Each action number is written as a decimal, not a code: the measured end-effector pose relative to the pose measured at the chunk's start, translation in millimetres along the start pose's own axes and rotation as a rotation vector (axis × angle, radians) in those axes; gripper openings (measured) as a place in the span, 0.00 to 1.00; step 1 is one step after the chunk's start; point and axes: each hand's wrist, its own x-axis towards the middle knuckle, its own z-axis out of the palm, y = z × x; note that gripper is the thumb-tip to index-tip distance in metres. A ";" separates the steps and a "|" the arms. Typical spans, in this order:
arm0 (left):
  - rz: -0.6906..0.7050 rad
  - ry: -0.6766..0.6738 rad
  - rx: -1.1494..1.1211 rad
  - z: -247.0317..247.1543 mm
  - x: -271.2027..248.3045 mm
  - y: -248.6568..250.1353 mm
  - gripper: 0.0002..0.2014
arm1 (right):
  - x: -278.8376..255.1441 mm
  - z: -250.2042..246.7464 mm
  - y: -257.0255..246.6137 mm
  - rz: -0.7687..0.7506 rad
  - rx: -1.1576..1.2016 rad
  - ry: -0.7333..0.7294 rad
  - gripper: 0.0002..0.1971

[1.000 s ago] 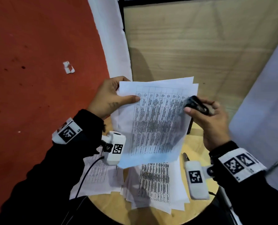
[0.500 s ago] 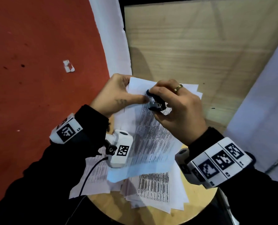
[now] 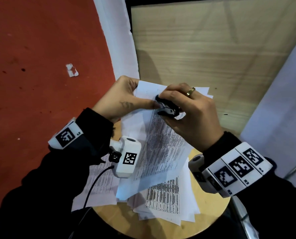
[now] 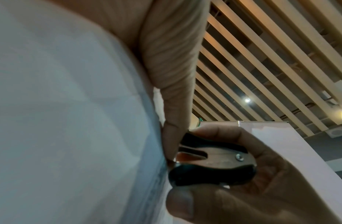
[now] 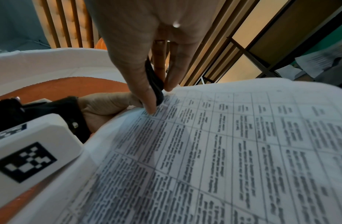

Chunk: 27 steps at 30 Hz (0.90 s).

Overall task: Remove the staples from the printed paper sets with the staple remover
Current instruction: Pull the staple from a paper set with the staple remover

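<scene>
A printed paper set (image 3: 162, 140) with tables of text is held up above the stool. My left hand (image 3: 124, 99) pinches its top left corner, thumb on the front of the sheet. My right hand (image 3: 187, 114) grips the black staple remover (image 3: 168, 108) between thumb and fingers and holds its tip against that same corner, right beside the left thumb. The left wrist view shows the staple remover (image 4: 212, 165) with its metal jaws against the paper edge (image 4: 160, 166). In the right wrist view the staple remover (image 5: 154, 84) touches the printed paper set (image 5: 223, 151) at its corner. The staple itself is hidden.
More printed sheets (image 3: 162, 200) lie piled on the round wooden stool (image 3: 211, 216) beneath my hands, some overhanging its left edge. A torn scrap of paper (image 3: 72, 70) lies on the red floor. A wooden panel (image 3: 204, 40) and white boards stand beyond.
My right hand has brought the staple remover from the paper's right edge across to its top left corner. The paper set has tilted, and the left hand keeps its hold.
</scene>
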 end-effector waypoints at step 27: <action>-0.075 -0.009 -0.102 -2.6 -2.9 -7.5 0.20 | -0.7 2.1 3.9 -0.006 0.017 -0.064 0.11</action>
